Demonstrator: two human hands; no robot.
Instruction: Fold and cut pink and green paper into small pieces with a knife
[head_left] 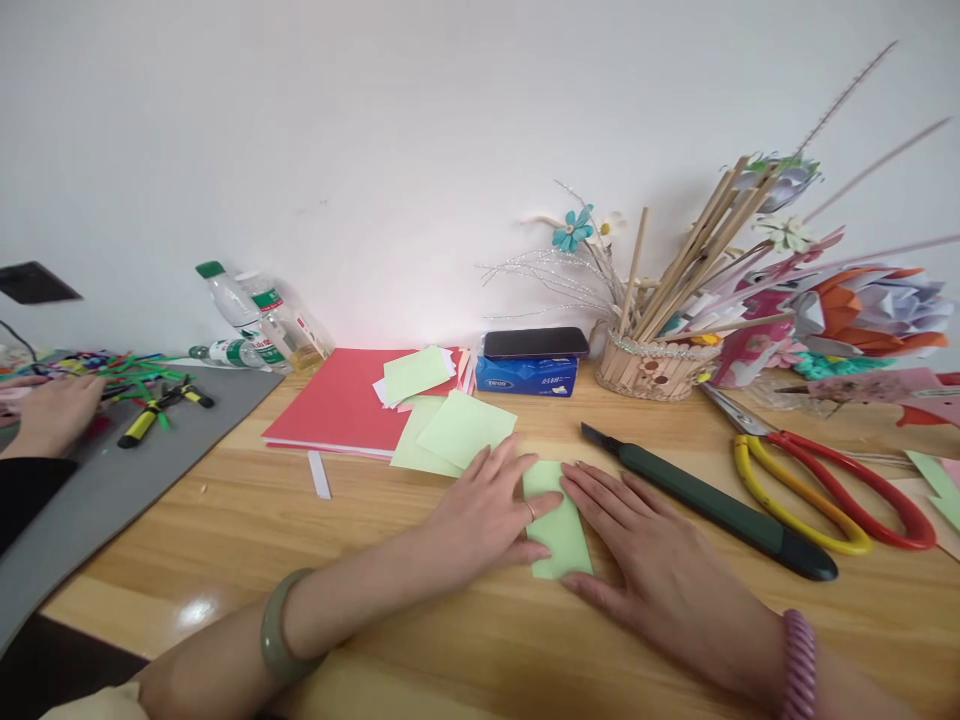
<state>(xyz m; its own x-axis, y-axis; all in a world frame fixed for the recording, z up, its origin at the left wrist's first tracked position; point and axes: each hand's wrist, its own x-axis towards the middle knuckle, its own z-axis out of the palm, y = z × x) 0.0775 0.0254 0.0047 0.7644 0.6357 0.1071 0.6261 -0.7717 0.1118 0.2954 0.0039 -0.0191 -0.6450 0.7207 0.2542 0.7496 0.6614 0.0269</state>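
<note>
Leftmost, another person's hand (52,412) rests on a grey mat (112,480), beside a heap of coloured pipe cleaners (112,368) and 2 yellow-handled tools (161,408). Behind them, 3 plastic bottles (255,320) with green labels lie against the wall.

Next: 1 red folder (330,405) flat on the wooden table (375,620), several loose green and white sheets (442,420) on and just beside it, 1 white paper strip (319,474) in front.

Centre: 1 folded green paper (556,520) lies flat on the table. Left hand (487,505) presses flat on its left edge, fingers spread and extended, gripping nothing; green bangle on the wrist. Right hand (660,565) lies flat on the right edge, fingers straight, also gripping nothing; pink bracelet on the wrist. Both hands touch the paper.

Behind: 1 dark phone (535,343) on 1 blue tissue pack (526,375).

Right: 1 dark green utility knife (712,505), blade end out, near the right hand. 1 stick-built basket (656,368) holding wooden sticks and paper flowers, too many to count. 1 pair of scissors (825,480), one red and one yellow handle. More pink and green paper pieces at the far right edge.
</note>
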